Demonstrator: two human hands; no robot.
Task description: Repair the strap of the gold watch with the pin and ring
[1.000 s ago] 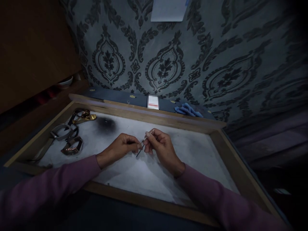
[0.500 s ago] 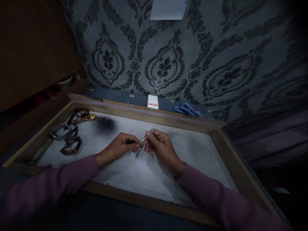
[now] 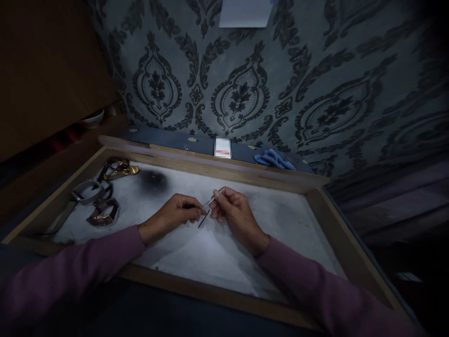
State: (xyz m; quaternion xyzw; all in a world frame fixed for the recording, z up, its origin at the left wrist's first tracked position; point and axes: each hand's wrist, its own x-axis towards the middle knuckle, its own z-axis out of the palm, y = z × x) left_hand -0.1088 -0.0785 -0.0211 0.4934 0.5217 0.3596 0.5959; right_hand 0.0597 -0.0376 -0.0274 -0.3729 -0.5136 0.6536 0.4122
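Note:
My right hand [image 3: 234,210] is closed in a pinch around a thin silver pointed tool [image 3: 212,201], its tip angled down toward the left fingertips. Its exact kind is too small to make out. My left hand [image 3: 180,213] has thumb and forefinger pinched together close to that tip; whatever lies between them is too small to name. Just below the fingertips shows a thin dark rod [image 3: 204,219]; I cannot tell whether it lies on the white surface or hangs from the fingers. Both hands are over the shallow wooden tray [image 3: 196,285].
Several wristwatches, among them a rose-gold one [image 3: 104,213] and a gold one [image 3: 131,171], lie at the tray's left end. Behind the rear rim are a small white box [image 3: 223,148] and a crumpled blue cloth [image 3: 274,159]. A patterned wall [image 3: 196,93] rises beyond.
The silver tool's tip has drawn slightly back from the left fingertips, and a small gap shows between the hands. Otherwise both hands stay almost in place.

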